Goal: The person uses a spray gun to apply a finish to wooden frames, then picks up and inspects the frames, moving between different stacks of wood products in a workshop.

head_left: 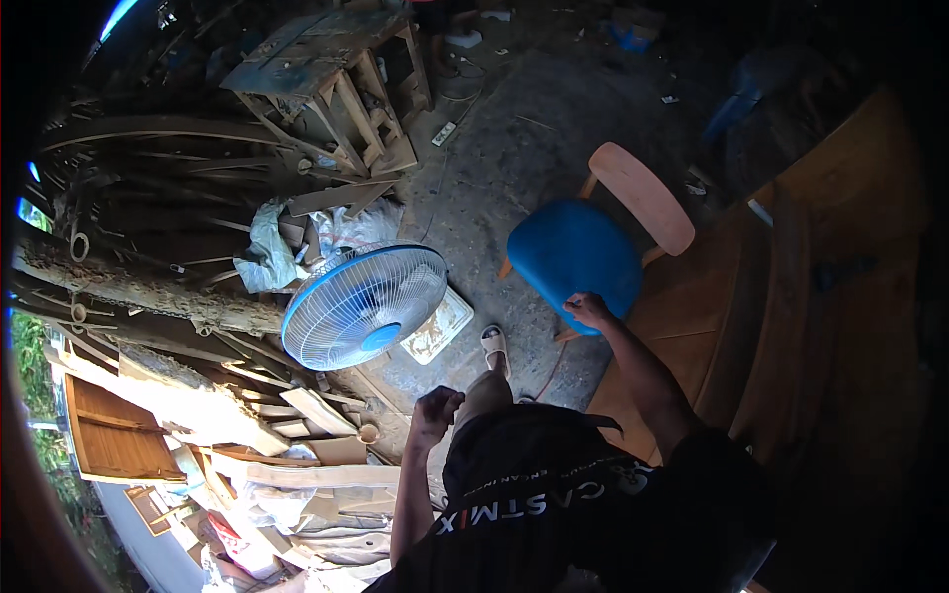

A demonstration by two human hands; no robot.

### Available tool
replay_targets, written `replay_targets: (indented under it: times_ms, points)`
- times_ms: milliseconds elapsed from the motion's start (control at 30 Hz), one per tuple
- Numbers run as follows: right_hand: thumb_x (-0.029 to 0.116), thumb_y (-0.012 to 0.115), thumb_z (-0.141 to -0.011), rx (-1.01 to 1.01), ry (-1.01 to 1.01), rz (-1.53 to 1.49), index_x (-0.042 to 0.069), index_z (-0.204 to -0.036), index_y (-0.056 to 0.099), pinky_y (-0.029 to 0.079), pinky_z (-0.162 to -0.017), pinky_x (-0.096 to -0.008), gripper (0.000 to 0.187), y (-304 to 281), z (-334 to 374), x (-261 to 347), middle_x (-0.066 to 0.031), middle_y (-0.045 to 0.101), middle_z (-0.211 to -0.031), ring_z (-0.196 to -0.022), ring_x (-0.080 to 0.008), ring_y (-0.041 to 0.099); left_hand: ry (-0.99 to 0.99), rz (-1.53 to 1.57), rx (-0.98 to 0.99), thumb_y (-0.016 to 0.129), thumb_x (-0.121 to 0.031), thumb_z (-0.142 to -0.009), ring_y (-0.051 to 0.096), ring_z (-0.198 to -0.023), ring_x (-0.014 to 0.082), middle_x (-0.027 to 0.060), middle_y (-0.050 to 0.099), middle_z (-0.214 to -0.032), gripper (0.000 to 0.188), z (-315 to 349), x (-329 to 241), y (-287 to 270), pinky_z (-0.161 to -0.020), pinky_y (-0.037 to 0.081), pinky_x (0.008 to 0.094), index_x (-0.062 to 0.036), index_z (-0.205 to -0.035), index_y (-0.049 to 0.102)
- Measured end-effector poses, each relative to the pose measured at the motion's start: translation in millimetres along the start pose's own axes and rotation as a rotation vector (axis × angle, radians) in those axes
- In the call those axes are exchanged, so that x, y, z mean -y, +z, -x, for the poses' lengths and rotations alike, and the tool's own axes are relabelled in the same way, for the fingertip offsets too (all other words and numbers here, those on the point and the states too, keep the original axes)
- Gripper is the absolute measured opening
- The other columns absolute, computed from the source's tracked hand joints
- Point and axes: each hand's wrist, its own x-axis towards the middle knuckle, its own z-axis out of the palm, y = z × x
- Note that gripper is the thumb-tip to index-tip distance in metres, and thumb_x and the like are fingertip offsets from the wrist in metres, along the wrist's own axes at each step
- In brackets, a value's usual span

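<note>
A chair with a blue padded seat and a pale wooden backrest stands ahead, slightly right. My right hand is over the seat's near edge, its fingers bent together; whether it touches the seat I cannot tell. Anything between those fingers is too small to make out. Lower and to the left, my left hand is closed in front of my body, its fingers curled in. What it holds, if anything, is hidden. Just beyond it stands a fan with a blue rim and wire guard.
A pale, stained tray-like panel lies on the floor beside the fan. Wood offcuts and planks pile up at left. A worn wooden workbench stands at far left. Large brown wooden panels run along the right. My sandalled foot is ahead.
</note>
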Motion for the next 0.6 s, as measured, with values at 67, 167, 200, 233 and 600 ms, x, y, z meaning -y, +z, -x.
replay_targets:
  times_ms: [67,167,200,233,600]
  points:
    - [0.035,0.073,-0.092,0.028,0.088,0.095,-0.005,-0.115,0.064,0.059,-0.07,-0.0336,0.047,-27,-5,-12,-0.018,0.072,-0.099,-0.077,-0.0218,0.072,0.034,0.059,0.065,0.068,-0.023,-0.098,0.053,-0.056,0.0062,0.0027,0.067,-0.076,0.02,-51,-55,-7,-0.052,0.044,0.0237,-0.0029,-0.094,0.07]
    - [0.031,0.071,-0.094,0.047,0.367,-0.025,-0.004,-0.108,0.067,0.059,-0.064,-0.0348,0.037,-25,26,-15,-0.014,0.072,-0.089,-0.072,-0.0198,0.071,0.108,0.145,0.052,0.068,-0.023,-0.098,0.048,-0.058,0.0045,-0.0016,0.06,-0.071,0.022,-108,-118,-29,-0.052,0.04,0.0229,-0.0014,-0.093,0.067]
    - [0.03,0.07,-0.095,0.098,0.453,-0.069,-0.002,-0.105,0.069,0.059,-0.063,-0.0351,0.034,-33,35,-4,-0.0125,0.071,-0.086,-0.07,-0.0199,0.071,0.119,0.156,0.05,0.068,-0.023,-0.098,0.048,-0.058,0.0043,-0.0016,0.06,-0.071,0.022,-125,-136,-36,-0.052,0.04,0.0227,-0.0014,-0.093,0.067]
    - [0.029,0.07,-0.095,0.136,0.553,-0.121,-0.001,-0.103,0.07,0.058,-0.061,-0.0355,0.032,-39,49,-2,-0.0109,0.07,-0.084,-0.069,-0.0199,0.07,0.13,0.166,0.068,0.068,-0.023,-0.099,0.047,-0.058,0.0041,-0.0016,0.06,-0.071,0.022,-145,-152,-40,-0.052,0.039,0.0226,-0.0014,-0.094,0.067]
    - [0.037,0.076,-0.089,0.19,0.484,-0.088,0.0,-0.111,0.071,0.062,-0.073,-0.036,0.043,-158,-132,64,-0.0143,0.074,-0.097,-0.085,-0.0242,0.075,0.261,0.247,-0.13,0.056,-0.033,-0.105,0.057,-0.066,0.008,0.0028,0.061,-0.082,0.033,-371,-250,-64,-0.066,0.049,0.0274,-0.0005,-0.102,0.06]
